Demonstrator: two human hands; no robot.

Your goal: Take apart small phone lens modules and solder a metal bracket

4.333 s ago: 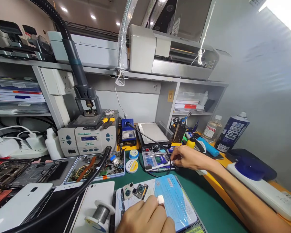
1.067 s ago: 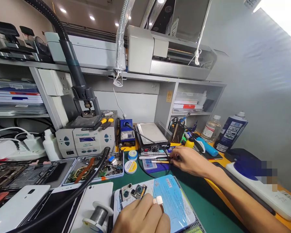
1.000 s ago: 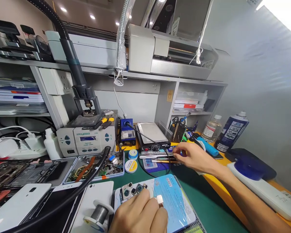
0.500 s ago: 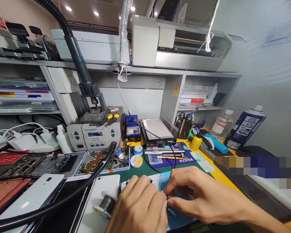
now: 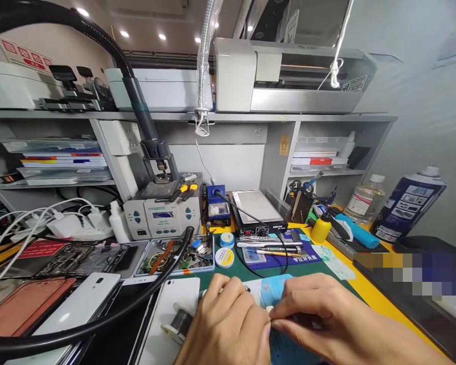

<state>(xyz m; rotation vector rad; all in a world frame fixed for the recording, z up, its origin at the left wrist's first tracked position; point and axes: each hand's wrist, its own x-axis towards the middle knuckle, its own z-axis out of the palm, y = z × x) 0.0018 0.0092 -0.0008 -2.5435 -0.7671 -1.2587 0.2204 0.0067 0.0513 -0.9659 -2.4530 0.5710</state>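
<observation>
My left hand [image 5: 230,324] is curled with the knuckles toward me, over a light-blue printed sheet [image 5: 275,286]. Whatever its fingers grip is hidden behind them. Against it, my right hand [image 5: 323,317] pinches thumb to forefinger on a small white piece [image 5: 269,309], too small to name. The two hands meet at the fingertips. Just left of my left hand lies a spool of solder wire [image 5: 182,322], partly covered by that hand. It rests on a white phone back [image 5: 175,299].
A black hose [image 5: 110,314] crosses the phones at left. Behind are a parts tray [image 5: 213,266], two small round tins [image 5: 225,257], tweezers and pens [image 5: 273,248], a hot plate [image 5: 256,205] and a soldering station [image 5: 167,218]. A yellow bottle [image 5: 321,228] and spray can [image 5: 410,205] stand right.
The camera view has turned a little left and up, so everything sits farther right. My right thumb and forefinger have come closer together, and the small white piece shows more clearly.
</observation>
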